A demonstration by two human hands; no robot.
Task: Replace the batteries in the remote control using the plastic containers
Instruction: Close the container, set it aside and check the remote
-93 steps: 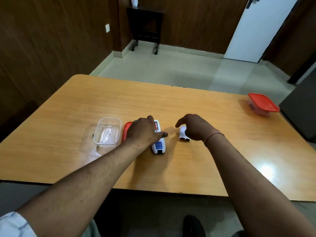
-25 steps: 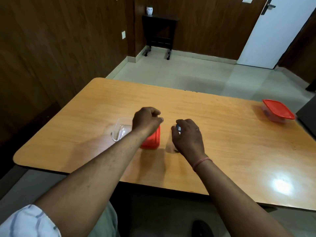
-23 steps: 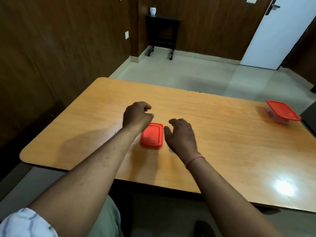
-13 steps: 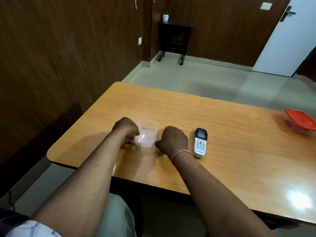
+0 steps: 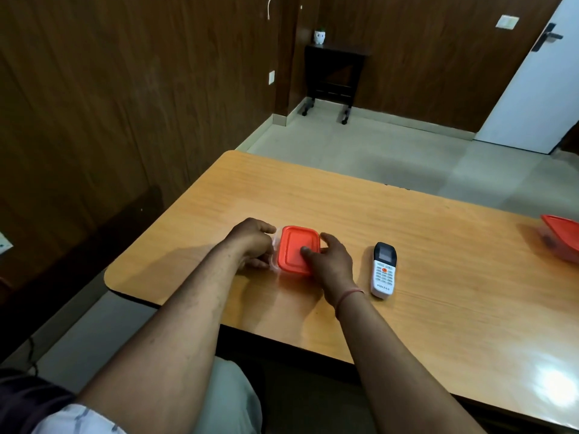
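The remote control (image 5: 384,270) reads "VOLTAS" near its lower end.

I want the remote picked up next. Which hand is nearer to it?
Right. The right hand rests on the red lid, just left of the remote; the left hand grips the container's far side.
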